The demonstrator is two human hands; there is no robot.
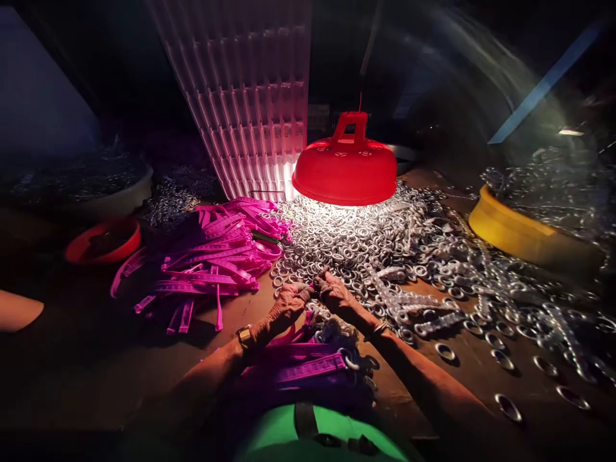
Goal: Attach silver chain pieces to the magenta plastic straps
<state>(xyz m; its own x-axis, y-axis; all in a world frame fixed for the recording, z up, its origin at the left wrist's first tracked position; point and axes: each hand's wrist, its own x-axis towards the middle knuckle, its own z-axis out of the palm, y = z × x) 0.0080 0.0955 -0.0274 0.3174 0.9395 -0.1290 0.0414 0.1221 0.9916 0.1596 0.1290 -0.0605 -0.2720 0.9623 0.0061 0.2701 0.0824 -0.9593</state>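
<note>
My left hand [289,301], with a watch on its wrist, is closed in a pinch at the near edge of a heap of metal rings [346,234]. Its fingers grip a pink strap [307,319], partly hidden under the hand. Fingertip to fingertip with it, my right hand [335,295] is also closed, and what it pinches is hidden. Below my wrists lie more pink straps [312,367], some with a ring [350,362] on the end. A large pile of pink straps [212,250] rests to the left of my hands.
A red lamp shade [344,167] hangs low over the rings. Strips of rings [437,323] and loose rings spread rightward. A yellow tub [510,228] stands at right, a red bowl [128,240] at left. A ribbed panel [250,96] rises behind. Another person's arm [19,311] shows at left.
</note>
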